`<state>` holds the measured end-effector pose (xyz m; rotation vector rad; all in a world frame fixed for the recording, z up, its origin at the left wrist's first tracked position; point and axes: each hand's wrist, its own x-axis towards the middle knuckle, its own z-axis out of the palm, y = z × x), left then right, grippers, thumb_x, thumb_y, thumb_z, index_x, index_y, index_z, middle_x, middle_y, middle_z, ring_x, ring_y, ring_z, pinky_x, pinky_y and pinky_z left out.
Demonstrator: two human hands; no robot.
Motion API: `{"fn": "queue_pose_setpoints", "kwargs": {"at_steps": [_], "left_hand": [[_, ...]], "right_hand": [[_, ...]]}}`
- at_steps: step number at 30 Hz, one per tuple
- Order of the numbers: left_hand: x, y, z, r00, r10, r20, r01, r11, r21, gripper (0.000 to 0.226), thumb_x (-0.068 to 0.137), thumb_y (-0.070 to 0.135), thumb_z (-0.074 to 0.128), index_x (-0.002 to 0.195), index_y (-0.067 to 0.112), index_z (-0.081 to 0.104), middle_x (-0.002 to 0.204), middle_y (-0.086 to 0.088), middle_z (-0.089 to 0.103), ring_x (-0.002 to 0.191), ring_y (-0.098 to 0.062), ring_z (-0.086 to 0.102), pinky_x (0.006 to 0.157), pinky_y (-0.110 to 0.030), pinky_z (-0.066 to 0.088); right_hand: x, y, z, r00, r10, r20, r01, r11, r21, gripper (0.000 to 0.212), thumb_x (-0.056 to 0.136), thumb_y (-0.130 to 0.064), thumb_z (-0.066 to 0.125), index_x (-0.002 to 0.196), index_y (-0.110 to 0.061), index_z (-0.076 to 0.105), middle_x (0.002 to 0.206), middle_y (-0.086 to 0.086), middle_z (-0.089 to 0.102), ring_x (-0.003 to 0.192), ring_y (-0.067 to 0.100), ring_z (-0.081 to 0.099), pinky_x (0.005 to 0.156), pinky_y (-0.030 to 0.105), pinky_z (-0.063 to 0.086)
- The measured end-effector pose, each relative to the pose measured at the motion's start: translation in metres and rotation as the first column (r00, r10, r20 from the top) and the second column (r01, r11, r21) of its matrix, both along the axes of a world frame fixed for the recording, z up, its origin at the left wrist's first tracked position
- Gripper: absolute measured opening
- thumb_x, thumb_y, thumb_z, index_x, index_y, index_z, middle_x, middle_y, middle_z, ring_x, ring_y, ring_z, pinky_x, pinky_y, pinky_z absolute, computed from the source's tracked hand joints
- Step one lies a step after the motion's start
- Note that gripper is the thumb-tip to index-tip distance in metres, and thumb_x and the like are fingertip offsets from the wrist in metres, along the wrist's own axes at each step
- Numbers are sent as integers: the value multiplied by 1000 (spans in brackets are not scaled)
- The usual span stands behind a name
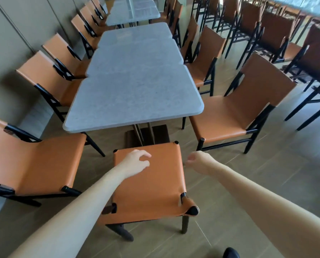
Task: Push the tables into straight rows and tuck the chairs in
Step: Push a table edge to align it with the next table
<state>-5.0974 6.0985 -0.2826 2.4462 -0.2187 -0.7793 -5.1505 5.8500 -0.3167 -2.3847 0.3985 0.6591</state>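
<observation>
While the left hand [136, 161] hovers loosely open over the near orange chair [149, 183] at the end of the grey table [135, 97] and the right hand [198, 161] hangs half-curled and empty, the stiff, light-looking frame seems best gripped at its backrest corners.

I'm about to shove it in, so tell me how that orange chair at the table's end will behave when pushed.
The end chair probably slides rather than rolls: it shows plain dark legs on smooth floor tiles. Its sling-like seat may give under the left hand, so push the frame. Pushed high, it might tip.
</observation>
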Motion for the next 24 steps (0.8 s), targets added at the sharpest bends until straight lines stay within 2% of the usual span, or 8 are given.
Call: {"fn": "queue_pose_setpoints", "kwargs": {"at_steps": [2,3,6,10,13,16,22,24], "left_hand": [[3,-61,22,987,87,135,-66,987,-147,31,98,22,60,127,30,65,129,14,45,119,-13,55,77,-19,39],[3,-92,32,976,142,167,-101,968,-232,30,98,21,60,126,29,66,129,13,48,119,-11,55,75,-16,38],[6,-175,50,935,288,209,-183,893,-412,25,96,18,61,117,28,69,126,10,57,98,6,57,70,-5,34],[6,-288,64,857,482,181,-290,742,-605,18,96,16,61,108,26,70,121,6,61,87,15,56,69,-2,38],[3,-374,74,863,479,160,-256,688,-679,15,98,18,61,107,26,70,117,10,59,95,11,53,79,-13,40],[3,-443,93,865,468,181,-221,679,-701,14,99,21,61,104,30,70,109,20,58,95,9,54,76,-14,41],[42,-541,130,837,509,203,-196,624,-757,15,97,17,60,103,26,72,108,20,63,99,7,59,77,-18,45],[58,-571,141,831,509,223,-171,615,-770,16,97,14,60,104,22,72,109,19,64,93,17,59,78,-17,45]], "right_hand": [[6,-46,30,989,-76,127,62,992,106,34,92,-32,60,117,-11,68,115,5,69,102,22,63,84,31,51],[7,-70,47,976,-130,175,100,980,171,34,92,-33,63,121,-16,68,119,1,69,106,19,63,87,30,51],[5,-148,81,929,-241,280,134,927,351,33,95,-26,65,127,-19,65,120,-2,68,111,17,64,96,36,54],[5,-244,126,852,-342,396,117,862,493,28,96,-26,65,124,-29,66,115,-13,69,105,16,69,93,42,58],[-1,-310,142,780,-439,446,101,792,602,25,97,-24,65,118,-37,66,115,-14,70,103,8,69,92,38,59],[-2,-367,157,746,-497,445,105,746,658,28,98,-20,64,125,-26,65,119,-8,69,105,2,66,94,35,57],[17,-467,181,717,-557,420,93,673,734,30,99,-20,62,129,-22,64,125,-4,67,114,9,65,94,34,56],[35,-494,188,715,-550,431,67,668,741,30,100,-22,61,130,-23,63,126,-5,67,115,10,65,95,35,56]]}}
